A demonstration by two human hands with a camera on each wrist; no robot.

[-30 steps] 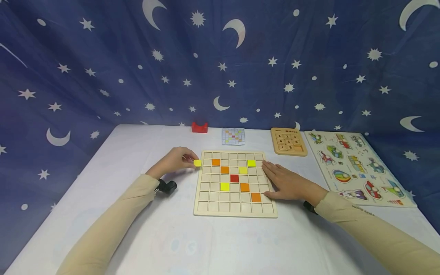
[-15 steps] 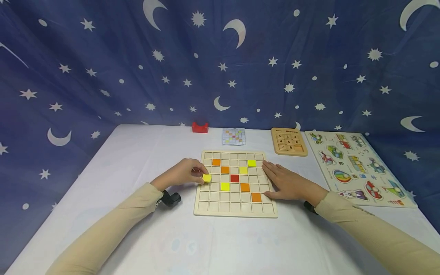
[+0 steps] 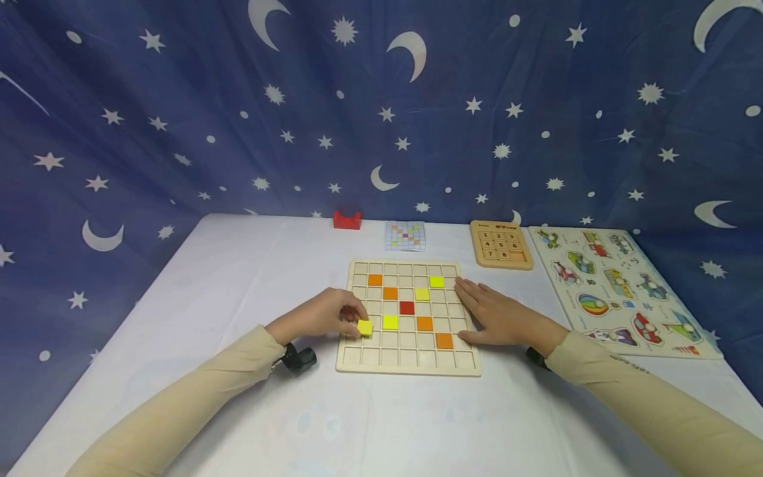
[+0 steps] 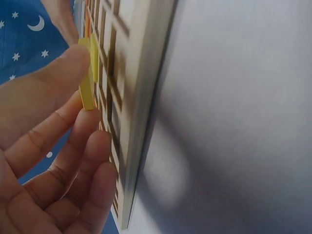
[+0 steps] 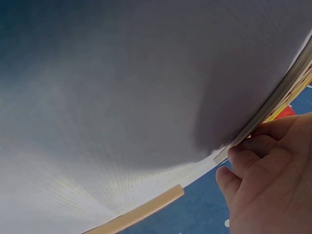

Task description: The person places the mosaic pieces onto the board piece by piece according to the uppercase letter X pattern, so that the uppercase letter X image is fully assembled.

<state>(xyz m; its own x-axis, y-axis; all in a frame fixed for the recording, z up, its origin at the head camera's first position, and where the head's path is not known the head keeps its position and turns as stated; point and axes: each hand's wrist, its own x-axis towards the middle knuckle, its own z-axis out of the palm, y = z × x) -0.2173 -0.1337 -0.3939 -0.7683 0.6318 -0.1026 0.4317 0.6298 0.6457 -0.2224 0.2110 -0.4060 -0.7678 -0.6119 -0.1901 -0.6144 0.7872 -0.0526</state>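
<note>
My left hand (image 3: 326, 314) pinches a yellow square tile (image 3: 365, 328) between thumb and fingers, over the left side of the pale wooden grid board (image 3: 408, 362). In the left wrist view the tile (image 4: 86, 87) is tilted edge-on, close to the board's surface. Orange tiles (image 3: 444, 341), other yellow tiles (image 3: 390, 322) and one red tile (image 3: 406, 308) lie in the grid's cells. My right hand (image 3: 501, 317) rests with straight fingers on the board's right edge; in the right wrist view its fingertips (image 5: 238, 155) touch the board's side.
Behind the board lie a printed pattern card (image 3: 405, 236) and a red holder (image 3: 347, 220). A wooden number puzzle (image 3: 501, 245) stands at the back right, beside a large picture puzzle board (image 3: 620, 291). A starry blue cloth (image 3: 334, 119) hangs behind the table.
My left hand has carried the yellow tile from the board's upper left edge toward me and slightly right, over the lower left cells. The right hand has stayed in place.
</note>
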